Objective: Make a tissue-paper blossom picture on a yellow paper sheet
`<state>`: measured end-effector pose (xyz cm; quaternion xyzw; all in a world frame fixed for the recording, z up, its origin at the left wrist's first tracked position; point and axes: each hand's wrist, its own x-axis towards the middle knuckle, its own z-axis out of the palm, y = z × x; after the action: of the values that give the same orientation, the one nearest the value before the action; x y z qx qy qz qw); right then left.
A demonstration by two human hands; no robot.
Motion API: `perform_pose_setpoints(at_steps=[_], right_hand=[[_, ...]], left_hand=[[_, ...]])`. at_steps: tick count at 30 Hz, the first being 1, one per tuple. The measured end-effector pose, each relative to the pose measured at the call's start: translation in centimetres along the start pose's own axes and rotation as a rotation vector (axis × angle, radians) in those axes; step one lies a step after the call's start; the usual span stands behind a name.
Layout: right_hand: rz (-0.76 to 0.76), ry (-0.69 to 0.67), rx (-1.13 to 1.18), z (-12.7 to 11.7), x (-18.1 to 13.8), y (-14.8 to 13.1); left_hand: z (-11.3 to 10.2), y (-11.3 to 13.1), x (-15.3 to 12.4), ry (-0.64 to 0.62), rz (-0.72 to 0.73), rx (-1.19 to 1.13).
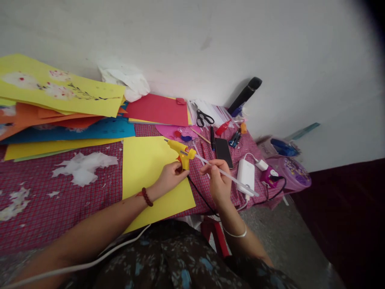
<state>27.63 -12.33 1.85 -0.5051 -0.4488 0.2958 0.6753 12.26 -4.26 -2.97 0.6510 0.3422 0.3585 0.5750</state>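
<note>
My left hand (173, 175) grips the handle of a yellow glue gun (182, 152) whose nozzle points to the far left. A long translucent glue stick (243, 186) runs from the rear of the gun out to the right. Around that stick my right hand (220, 181) is closed, thumb and fingers pinching it partway along. How far the stick sits inside the gun is hidden. Beneath the gun and my left wrist lies a yellow sheet of paper (141, 160). The gun's black cord (200, 192) trails down toward the table's front edge.
Right of my hands lie a phone (224, 152), a white power bank (246, 176) and a purple plug adapter (268, 176). Scissors (204, 118) and red paper (159, 110) are behind. Painted coloured sheets (66, 90) and torn white tissue (86, 166) occupy the left. A wall stands behind the table.
</note>
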Motion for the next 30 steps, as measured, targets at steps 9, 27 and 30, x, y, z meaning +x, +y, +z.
perform_pose_setpoints(at_steps=[9, 27, 30], right_hand=[[0.213, -0.352, -0.104, 2.1, 3.3, 2.1], [0.604, -0.589, 0.15, 3.6, 6.8, 0.8], [0.622, -0.597, 0.064, 3.4, 7.5, 0.8]], left_hand=[[0.0, -0.1, 0.0, 0.034, 0.067, -0.018], [-0.5, 2.1, -2.5, 0.0, 0.291, 0.284], [-0.6, 2.0, -2.8, -0.024, 0.335, 0.36]])
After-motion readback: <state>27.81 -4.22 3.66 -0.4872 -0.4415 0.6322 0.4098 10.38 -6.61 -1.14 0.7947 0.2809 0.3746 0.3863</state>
